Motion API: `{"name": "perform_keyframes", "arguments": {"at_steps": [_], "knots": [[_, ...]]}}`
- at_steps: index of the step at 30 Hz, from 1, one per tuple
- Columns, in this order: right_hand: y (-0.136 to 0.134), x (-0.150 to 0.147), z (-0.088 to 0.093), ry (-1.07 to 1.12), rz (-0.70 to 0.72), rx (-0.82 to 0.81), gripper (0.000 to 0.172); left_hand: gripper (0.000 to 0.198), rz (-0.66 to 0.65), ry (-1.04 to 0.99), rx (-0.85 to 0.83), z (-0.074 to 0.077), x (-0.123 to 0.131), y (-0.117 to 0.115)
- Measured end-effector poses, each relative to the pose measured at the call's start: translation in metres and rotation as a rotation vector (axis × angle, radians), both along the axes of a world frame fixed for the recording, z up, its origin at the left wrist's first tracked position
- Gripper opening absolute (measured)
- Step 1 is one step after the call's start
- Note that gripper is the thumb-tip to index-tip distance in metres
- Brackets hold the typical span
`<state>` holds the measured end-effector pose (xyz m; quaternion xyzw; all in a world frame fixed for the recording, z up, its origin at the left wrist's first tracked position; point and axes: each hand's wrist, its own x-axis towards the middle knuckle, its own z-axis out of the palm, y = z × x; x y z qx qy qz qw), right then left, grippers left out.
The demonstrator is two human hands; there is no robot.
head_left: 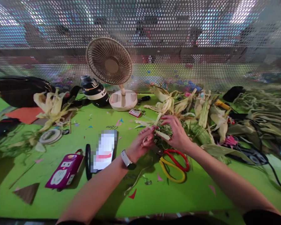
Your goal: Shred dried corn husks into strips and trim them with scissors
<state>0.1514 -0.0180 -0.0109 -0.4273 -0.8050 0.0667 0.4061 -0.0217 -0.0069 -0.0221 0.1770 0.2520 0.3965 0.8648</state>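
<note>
My left hand (141,144), with a watch on its wrist, is closed in a pinch on a pale corn husk strip (160,133) over the green table (196,193). My right hand (175,132) curls its fingers round the same bundle of husk strips from the right side. Just below both hands lie red and yellow scissors (174,164), flat on the table and untouched. A heap of corn husks (201,115) spreads behind and to the right of my right hand.
A small desk fan (112,70) stands at the back centre beside a black bottle (95,90). A phone (104,150) and a purple box (65,170) lie on the left. More husks (51,106) and a tape roll (50,136) sit far left. Cables run at the right.
</note>
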Motion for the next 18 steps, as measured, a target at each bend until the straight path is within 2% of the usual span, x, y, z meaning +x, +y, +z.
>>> {"name": "perform_keyframes", "arguments": {"at_steps": [4,8,11,14,18], "knots": [[-0.001,-0.001,-0.001,-0.108,0.043,-0.019,0.021,0.008,0.037,-0.033,-0.068,0.000,0.002,-0.003],[0.000,-0.004,-0.005,-0.075,0.115,-0.055,0.010,0.007,0.034,-0.035,-0.074,0.000,0.005,-0.005],[0.000,-0.007,-0.009,-0.013,0.081,-0.062,0.014,0.006,0.096,-0.029,-0.021,0.000,0.007,-0.005],[-0.002,-0.008,-0.011,0.033,0.089,-0.145,0.015,0.006,0.136,0.001,0.064,0.003,0.008,-0.004],[-0.004,-0.007,-0.007,0.180,0.097,-0.319,0.021,0.017,0.083,0.065,0.131,0.004,0.004,0.001]]}}
